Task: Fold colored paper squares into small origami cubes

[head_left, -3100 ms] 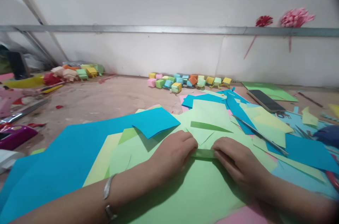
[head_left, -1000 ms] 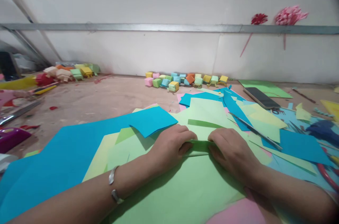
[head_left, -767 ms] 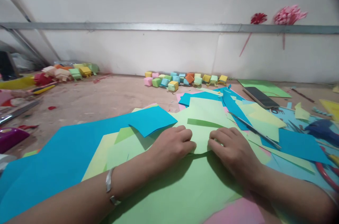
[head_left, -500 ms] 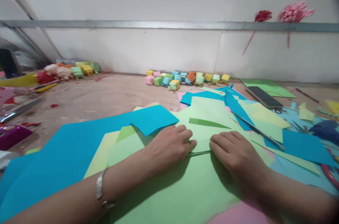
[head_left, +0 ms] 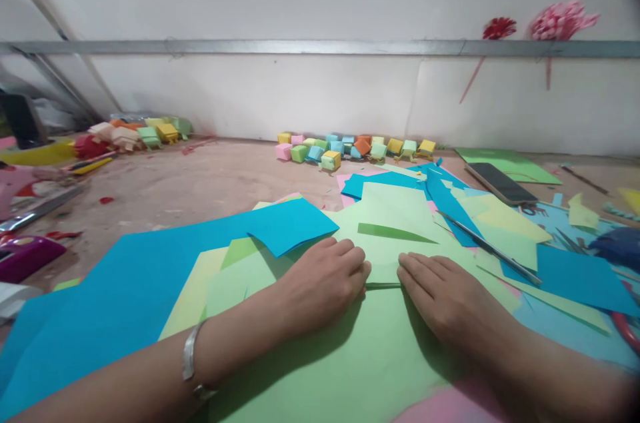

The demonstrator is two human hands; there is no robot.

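Observation:
My left hand point(head_left: 323, 283) and my right hand point(head_left: 440, 296) lie palm down on a small light green folded paper piece point(head_left: 383, 270). Their fingertips press its near crease flat from either side. The right hand's fingers are stretched out flat. The left hand's fingers are slightly bent and rest on the paper. A silver bracelet point(head_left: 193, 366) is on my left wrist. The piece lies on a large green sheet point(head_left: 350, 356) amid overlapping green, yellow and blue papers.
A big blue sheet point(head_left: 125, 290) lies to the left. A thin metal rod point(head_left: 490, 250) and a dark phone point(head_left: 503, 183) lie to the right. Several small coloured paper cubes point(head_left: 350, 146) line the wall. More paper figures point(head_left: 140, 133) and a purple tool point(head_left: 25, 256) are at the left.
A second ago both hands pinched a raised green fold between them. The fold has since been turned over and pressed down, and the fingers now lie flat on it.

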